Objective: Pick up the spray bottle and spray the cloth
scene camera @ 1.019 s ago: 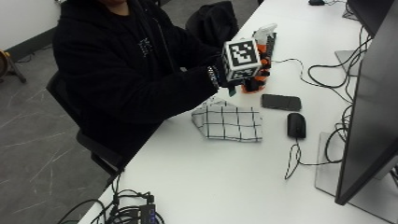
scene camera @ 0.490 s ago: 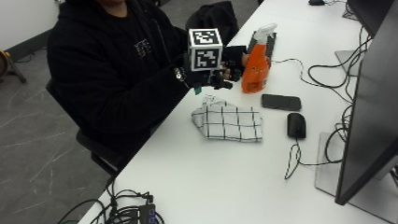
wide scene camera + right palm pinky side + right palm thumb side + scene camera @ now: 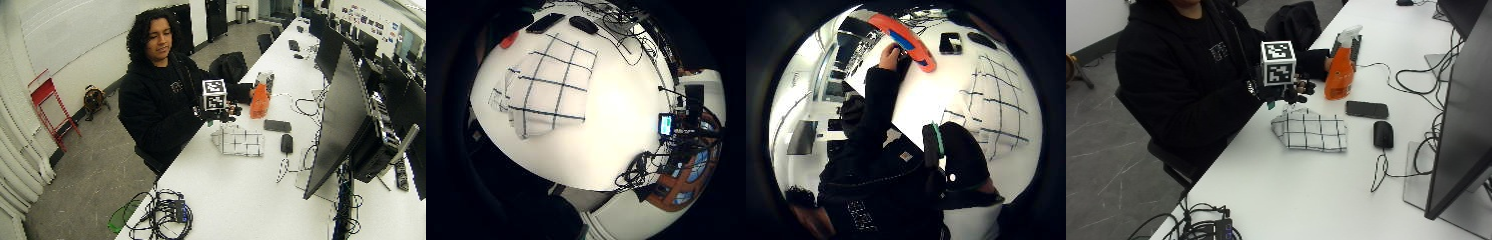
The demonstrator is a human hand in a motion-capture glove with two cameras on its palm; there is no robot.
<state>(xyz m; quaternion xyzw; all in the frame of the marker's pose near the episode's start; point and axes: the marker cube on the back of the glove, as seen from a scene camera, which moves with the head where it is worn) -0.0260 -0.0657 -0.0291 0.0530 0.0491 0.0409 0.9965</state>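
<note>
From my remote station, the black-gloved right hand (image 3: pixel 1289 92) is largely masked in the outside view; I see only curled fingers (image 3: pixel 1300 90) and cannot confirm whether they hold anything. The bare left hand (image 3: pixel 1329 62) sits mostly behind the orange plastic spray bottle with white trigger head (image 3: pixel 1340 70), so its contact is unverified. The bottle label is too small to read. In the little-finger palm view, only an orange sliver (image 3: pixel 509 39) of the bottle shows at the white bench (image 3: pixel 626 105) edge.
</note>
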